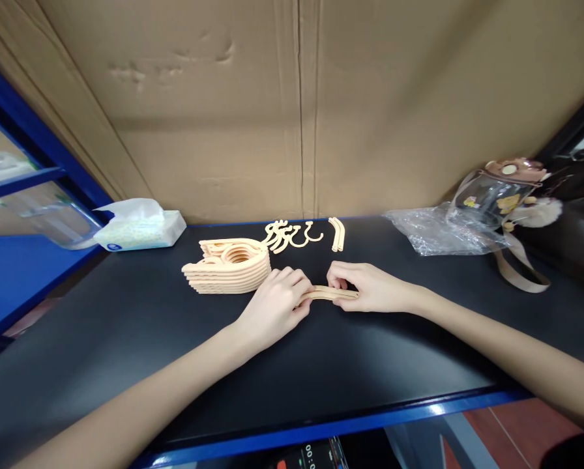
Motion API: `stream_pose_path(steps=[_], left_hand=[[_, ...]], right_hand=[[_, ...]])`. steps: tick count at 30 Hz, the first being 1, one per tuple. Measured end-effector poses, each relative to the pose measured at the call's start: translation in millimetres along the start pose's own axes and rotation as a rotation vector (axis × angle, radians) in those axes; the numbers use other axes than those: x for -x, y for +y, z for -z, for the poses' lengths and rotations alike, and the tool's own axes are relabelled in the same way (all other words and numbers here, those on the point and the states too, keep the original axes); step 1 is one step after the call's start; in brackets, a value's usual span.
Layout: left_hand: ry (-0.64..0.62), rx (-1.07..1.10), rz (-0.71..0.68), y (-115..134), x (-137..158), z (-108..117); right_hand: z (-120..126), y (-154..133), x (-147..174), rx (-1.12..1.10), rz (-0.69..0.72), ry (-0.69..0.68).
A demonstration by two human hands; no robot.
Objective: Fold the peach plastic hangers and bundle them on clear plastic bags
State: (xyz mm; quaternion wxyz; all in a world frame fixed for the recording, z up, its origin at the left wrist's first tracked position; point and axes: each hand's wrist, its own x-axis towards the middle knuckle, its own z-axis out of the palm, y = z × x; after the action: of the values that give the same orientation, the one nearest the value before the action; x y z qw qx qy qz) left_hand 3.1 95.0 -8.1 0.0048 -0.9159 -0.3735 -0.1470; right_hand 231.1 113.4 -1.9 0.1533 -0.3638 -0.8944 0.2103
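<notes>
My left hand (279, 299) and my right hand (363, 286) are both closed on a pair of curved cream plastic strips (325, 293), one at each end, low over the black table. The strips look like clothes hanger arms lying side by side; their ends are hidden in my fingers. Just left of my left hand is a stack of cream folding hangers (228, 268). Behind it lie several loose cream hanger hooks (292, 234). Two or more similar curved strips (337, 234) rest beyond my right hand.
A tissue pack (143, 228) stands at the back left of the black table (282, 384). At the right are a clear plastic bag (431, 231) and a strapped drink bottle (492, 195). Cardboard (214, 117) walls the back. Below the blue front edge shows a phone (316, 456) with a timer.
</notes>
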Motion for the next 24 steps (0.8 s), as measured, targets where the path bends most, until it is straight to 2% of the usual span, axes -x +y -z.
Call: stream_pose_path(steps=[5, 9, 12, 14, 15, 19, 22, 24], left_hand=[[-0.020, -0.022, -0.016, 3.9, -1.2, 3.6], [0.037, 0.051, -0.073, -3.0, 4.8, 31.5], [0.116, 0.089, -0.015, -31.1, 25.6, 59.9], [0.218, 0.119, 0.087, -61.1, 46.2, 72.1], [0.217, 0.153, 0.132, -77.7, 56.8, 75.0], [0.079, 0.262, 0.316, -133.2, 87.0, 69.4], [-0.101, 0.371, 0.471, -149.3, 90.2, 60.7], [-0.163, 0.420, 0.549, -150.5, 86.9, 57.0]], right_hand=[[2.0, 5.9, -0.7, -0.056, 0.004, -0.041], [2.7, 8.1, -0.1, -0.056, 0.011, 0.006], [3.9, 5.1, -1.2, -0.026, -0.031, 0.120], [3.7, 2.1, -5.0, -0.023, -0.043, 0.183], [2.8, 0.7, -8.3, -0.028, -0.042, 0.199], [-6.3, -3.3, -31.6, -0.035, -0.044, 0.179], [-15.6, -7.6, -55.7, -0.018, -0.027, 0.132], [-20.5, -12.5, -71.1, -0.007, -0.012, 0.112]])
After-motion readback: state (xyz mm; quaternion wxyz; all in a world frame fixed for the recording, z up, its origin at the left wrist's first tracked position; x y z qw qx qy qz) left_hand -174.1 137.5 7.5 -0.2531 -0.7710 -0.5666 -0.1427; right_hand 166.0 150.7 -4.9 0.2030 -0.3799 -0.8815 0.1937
